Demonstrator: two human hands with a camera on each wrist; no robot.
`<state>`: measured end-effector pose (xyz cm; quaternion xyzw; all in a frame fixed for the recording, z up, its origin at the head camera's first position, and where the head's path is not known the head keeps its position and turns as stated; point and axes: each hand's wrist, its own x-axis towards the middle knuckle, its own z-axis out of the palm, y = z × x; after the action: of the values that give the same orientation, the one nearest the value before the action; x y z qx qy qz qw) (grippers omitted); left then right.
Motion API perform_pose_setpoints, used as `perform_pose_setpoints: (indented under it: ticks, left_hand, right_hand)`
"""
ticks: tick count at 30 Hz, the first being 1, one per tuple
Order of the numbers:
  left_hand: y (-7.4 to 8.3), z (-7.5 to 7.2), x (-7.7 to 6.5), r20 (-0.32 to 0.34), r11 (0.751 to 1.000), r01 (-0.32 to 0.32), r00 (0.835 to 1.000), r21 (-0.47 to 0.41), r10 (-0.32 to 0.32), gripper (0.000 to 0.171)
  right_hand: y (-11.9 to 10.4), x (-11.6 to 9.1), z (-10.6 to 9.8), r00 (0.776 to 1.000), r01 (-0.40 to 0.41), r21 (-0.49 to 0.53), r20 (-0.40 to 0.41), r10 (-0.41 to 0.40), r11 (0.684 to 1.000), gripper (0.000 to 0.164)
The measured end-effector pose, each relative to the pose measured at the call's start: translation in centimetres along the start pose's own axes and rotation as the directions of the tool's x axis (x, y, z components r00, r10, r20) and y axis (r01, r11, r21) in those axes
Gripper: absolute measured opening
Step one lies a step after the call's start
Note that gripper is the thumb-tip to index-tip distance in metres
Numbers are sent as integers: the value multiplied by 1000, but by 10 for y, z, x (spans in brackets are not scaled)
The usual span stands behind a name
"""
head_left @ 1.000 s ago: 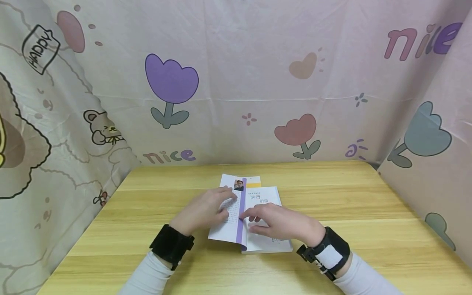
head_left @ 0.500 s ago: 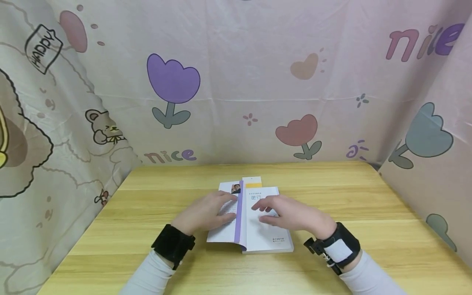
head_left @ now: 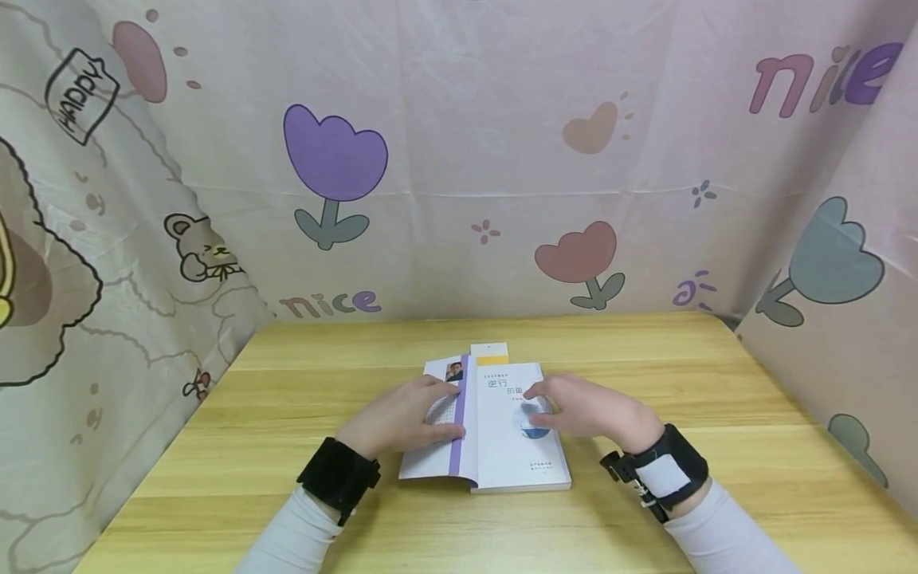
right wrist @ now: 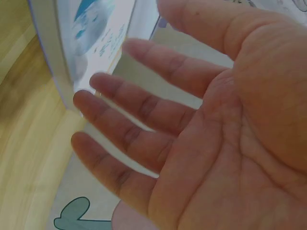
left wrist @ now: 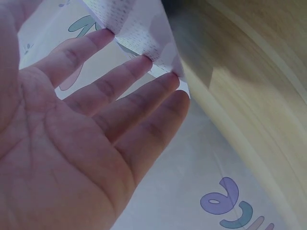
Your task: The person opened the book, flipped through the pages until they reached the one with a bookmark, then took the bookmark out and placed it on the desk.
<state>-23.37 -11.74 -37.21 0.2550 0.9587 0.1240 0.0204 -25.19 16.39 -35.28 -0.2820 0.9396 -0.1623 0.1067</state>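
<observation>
A paperback book [head_left: 505, 466] lies on the wooden table with its front cover turned to the left. Its white title page bears Chinese print and a blue round picture. The folded cover flap [head_left: 426, 464] shows a small portrait photo, printed text and a purple stripe. My left hand [head_left: 398, 416] rests on this flap, and in the left wrist view its extended fingertips touch the printed paper [left wrist: 139, 33]. Over the right side of the title page is my right hand [head_left: 588, 408], fingers loosely extended; in the right wrist view nothing lies in its palm.
A white and yellow piece [head_left: 490, 354] sticks out beyond the book's top edge. Wooden tabletop [head_left: 645, 367] surrounds the book. A patterned cloth [head_left: 445, 159] hangs behind the table and along both sides.
My right hand has moved right, from the cover fold to the right part of the title page. The cover flap now lies slightly further left and lower, with my left hand still on it.
</observation>
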Motion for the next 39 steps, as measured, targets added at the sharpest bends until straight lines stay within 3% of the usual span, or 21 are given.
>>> perform_pose_setpoints:
  ticks: [6,11,17,22,27,39]
  left_hand:
    - [-2,4,1,11,1000,-4,1000,6,4,75]
    - [-1,5,0,22,1000,17,1000,4,-17,73]
    - [0,5,0,41,999,53,998,-4,-53,71]
    - [1,5,0,53,998,66,996,-5,-66,71]
    - [1,4,-1,61,997,71,996,-11,-70,73]
    - [-3,7,-1,67,996,94,993,-11,-93,75]
  right_hand:
    - [7,1,3,998,-61,-33,26,62,998,40]
    - [13,2,3,998,-56,-67,21,57,996,24]
    - [17,1,4,997,-67,-80,23,69,995,33]
    - [20,2,4,996,-89,-93,17,91,992,26]
    - [21,2,4,994,-107,-78,23,109,991,17]
    - [19,1,1,993,-119,-57,20,120,991,16]
